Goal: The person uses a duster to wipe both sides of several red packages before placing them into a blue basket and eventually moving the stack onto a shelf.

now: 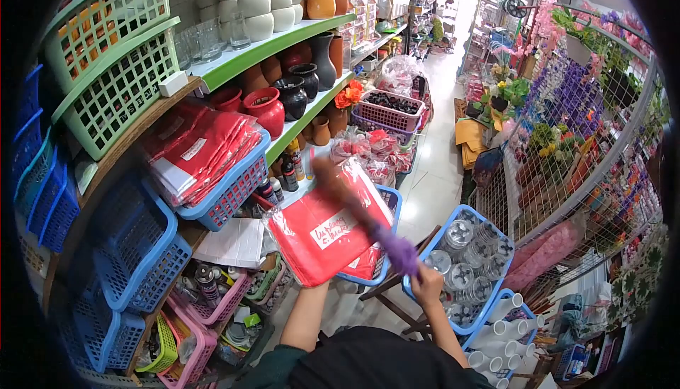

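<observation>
A flat red pack of folded fabric in clear plastic (301, 237), with a handwritten white label, lies across my left hand (313, 292). That hand's fingers are hidden under the pack, which they hold from below. My right hand (427, 286) is closed around the purple end of a duster (400, 251). The duster's brown, motion-blurred end reaches up and left over the pack's upper right part. Beneath the pack stands a blue basket (389, 265) with another red pack inside.
On the left, a blue basket (230, 190) of red packs sits by shelves of pots and bowls. To the right are a blue basket (423, 253) of clear glass jars and several white bottles (496, 339). A wire rack (559, 205) with artificial flowers borders the tiled aisle (432, 169).
</observation>
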The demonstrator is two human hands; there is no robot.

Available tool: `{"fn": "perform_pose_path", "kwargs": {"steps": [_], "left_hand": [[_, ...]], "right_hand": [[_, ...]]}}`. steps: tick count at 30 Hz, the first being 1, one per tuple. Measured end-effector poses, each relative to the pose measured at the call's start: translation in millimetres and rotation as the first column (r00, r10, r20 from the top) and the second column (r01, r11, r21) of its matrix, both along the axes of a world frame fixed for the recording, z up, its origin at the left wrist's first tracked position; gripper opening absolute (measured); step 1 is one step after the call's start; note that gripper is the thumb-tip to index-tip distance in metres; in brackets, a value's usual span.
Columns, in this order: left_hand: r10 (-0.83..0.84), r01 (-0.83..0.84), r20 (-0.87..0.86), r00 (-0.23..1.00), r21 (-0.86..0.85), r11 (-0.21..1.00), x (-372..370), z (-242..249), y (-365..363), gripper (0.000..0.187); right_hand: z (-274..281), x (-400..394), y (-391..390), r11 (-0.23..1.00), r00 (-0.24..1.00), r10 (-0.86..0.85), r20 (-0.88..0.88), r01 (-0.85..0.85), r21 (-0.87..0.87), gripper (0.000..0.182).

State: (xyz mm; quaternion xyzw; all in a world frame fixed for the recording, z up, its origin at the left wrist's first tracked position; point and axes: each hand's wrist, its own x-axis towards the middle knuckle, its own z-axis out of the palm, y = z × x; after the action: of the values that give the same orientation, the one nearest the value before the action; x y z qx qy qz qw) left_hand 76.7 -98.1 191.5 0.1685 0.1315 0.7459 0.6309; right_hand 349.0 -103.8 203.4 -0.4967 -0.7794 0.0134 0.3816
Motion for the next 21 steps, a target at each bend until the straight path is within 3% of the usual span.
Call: {"fn": "perform_pose_path", "kwargs": {"steps": [2, 5, 7, 9, 10, 13, 15, 17, 18, 19, 21], "left_hand": [[-0.004, 0.004, -0.001, 1.0, 0.002, 1.0, -0.4, -15.6, -20.8, 0.06], [0.005, -0.005, -0.001, 1.0, -0.002, 1.0, -5.3, -10.5, -19.0, 0.06], [0.014, -0.014, -0.001, 1.0, -0.004, 1.0, -8.7, -8.8, -24.0, 0.06], [0.027, -0.027, -0.002, 1.0, -0.008, 1.0, -8.8, -2.3, -11.6, 0.06], [0.036, -0.036, -0.002, 0.999, -0.009, 0.999, -9.5, -5.4, -17.0, 0.06], [0.055, -0.055, -0.003, 0.999, -0.02, 0.998, -15.7, -10.1, -24.8, 0.06], [0.06, -0.06, -0.002, 0.998, -0.03, 0.998, -21.3, -17.6, -34.9, 0.06], [0.067, -0.067, 0.0, 0.998, -0.045, 0.997, -29.4, -23.2, -43.5, 0.06], [0.068, -0.068, 0.001, 0.998, -0.052, 0.996, -31.5, -16.4, -32.3, 0.06], [0.068, -0.068, 0.002, 0.998, -0.061, 0.996, -31.7, -29.5, -49.6, 0.06], [0.066, -0.065, 0.004, 0.998, -0.08, 0.995, -26.4, -29.5, -42.0, 0.059]], "right_hand": [[10.4, 2.6, -6.4, 0.957, 0.946, 0.286, 0.15, -0.291, 0.007, 0.042], [10.3, -3.0, -9.2, 0.938, 0.914, 0.339, 0.224, -0.346, -0.011, 0.043], [-0.6, -7.1, -6.9, 0.953, 0.936, 0.302, 0.182, -0.298, -0.048, 0.042], [-12.5, -17.8, 0.1, 0.991, 0.99, 0.037, -0.134, -0.053, -0.121, 0.042], [-8.5, -19.8, -1.6, 0.986, 0.99, -0.022, -0.137, -0.001, -0.165, 0.041], [-14.0, -24.6, -4.7, 0.976, 0.995, -0.003, -0.104, -0.02, -0.218, 0.041], [-18.7, -22.7, -6.1, 0.968, 0.993, 0.106, -0.045, -0.113, -0.222, 0.043], [-9.8, -25.1, -6.1, 0.9, 0.888, 0.435, 0.146, -0.427, -0.085, 0.046], [-12.6, -27.2, -3.3, 0.886, 0.875, 0.464, 0.136, -0.458, -0.074, 0.046], [-18.1, -29.3, 0.5, 0.885, 0.875, 0.466, 0.134, -0.459, -0.083, 0.046], [-30.7, -33.5, 8.6, 0.943, 0.948, 0.304, 0.092, -0.286, -0.171, 0.044]]}}
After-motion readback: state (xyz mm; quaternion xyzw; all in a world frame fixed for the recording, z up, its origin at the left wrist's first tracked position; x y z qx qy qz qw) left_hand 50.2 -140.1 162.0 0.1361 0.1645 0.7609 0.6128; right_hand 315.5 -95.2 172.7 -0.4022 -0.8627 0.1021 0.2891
